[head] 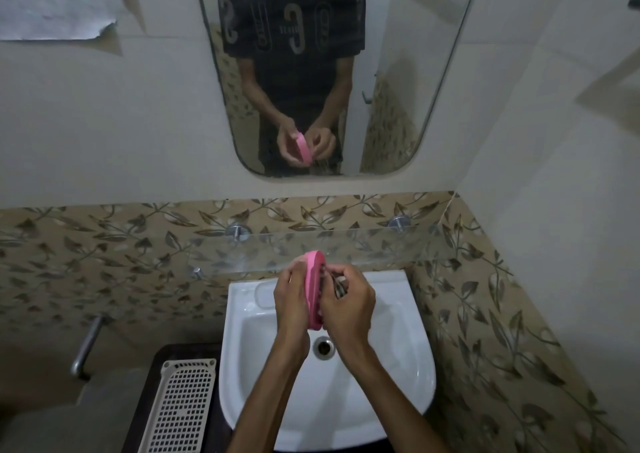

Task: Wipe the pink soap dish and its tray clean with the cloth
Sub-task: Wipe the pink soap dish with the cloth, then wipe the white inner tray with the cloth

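A pink oval soap dish [313,290] stands on edge above the white sink [391,359]. My left hand [290,302] grips it from the left side. My right hand [348,305] holds a dark checked cloth [337,284] bunched in its fingers and presses it against the dish's right face. Most of the cloth is hidden inside my fingers. I cannot tell whether the tray sits in the dish.
A glass shelf [346,248] runs along the leaf-patterned tiles just behind my hands. A mirror [332,71] above reflects a person. A white perforated basket [180,407] lies on a dark stand left of the sink. A metal bar [86,345] sticks out at left.
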`<action>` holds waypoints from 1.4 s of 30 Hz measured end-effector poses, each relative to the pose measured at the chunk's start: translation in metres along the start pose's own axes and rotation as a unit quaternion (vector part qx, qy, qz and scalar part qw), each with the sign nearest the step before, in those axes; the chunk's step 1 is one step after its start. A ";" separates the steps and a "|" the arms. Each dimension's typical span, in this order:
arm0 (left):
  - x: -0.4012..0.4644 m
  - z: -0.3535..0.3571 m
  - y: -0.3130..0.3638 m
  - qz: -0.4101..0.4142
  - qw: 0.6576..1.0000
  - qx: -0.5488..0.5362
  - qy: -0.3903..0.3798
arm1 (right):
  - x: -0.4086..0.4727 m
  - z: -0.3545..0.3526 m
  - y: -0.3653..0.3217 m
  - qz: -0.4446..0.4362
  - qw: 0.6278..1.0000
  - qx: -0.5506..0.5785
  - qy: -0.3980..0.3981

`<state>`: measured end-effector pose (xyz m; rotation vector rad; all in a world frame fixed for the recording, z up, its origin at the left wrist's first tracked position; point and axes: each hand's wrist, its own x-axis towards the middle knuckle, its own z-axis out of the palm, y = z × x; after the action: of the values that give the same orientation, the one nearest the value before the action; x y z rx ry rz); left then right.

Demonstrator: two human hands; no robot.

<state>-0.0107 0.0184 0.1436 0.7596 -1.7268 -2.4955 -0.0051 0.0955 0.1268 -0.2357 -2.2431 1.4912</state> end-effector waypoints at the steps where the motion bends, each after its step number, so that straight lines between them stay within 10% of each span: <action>1: 0.002 0.000 0.000 0.024 1.000 0.012 -0.001 | -0.008 0.000 0.003 0.029 0.999 0.016 -0.010; 9: 0.016 -0.016 -0.027 0.147 0.977 0.155 0.008 | -0.021 -0.014 0.008 0.338 0.888 0.285 -0.124; 15: 0.012 -0.020 -0.036 0.209 0.928 0.298 -0.082 | -0.014 -0.037 0.011 0.397 0.824 0.374 -0.151; 25: 0.015 -0.024 -0.036 0.250 0.848 0.407 -0.231 | 0.007 -0.063 0.035 0.373 0.883 0.259 -0.118; 34: 0.043 -0.049 -0.033 0.279 0.812 0.469 -0.206 | 0.007 -0.044 0.060 0.350 0.888 0.241 -0.177; 42: 0.088 -0.136 -0.067 0.206 0.787 0.576 -0.083 | -0.024 0.033 0.103 0.497 0.831 0.114 -0.223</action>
<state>-0.0173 -0.0996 0.0143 0.0487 -2.9975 -1.0433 -0.0084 0.1007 0.0162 -1.2450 -2.3415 2.5276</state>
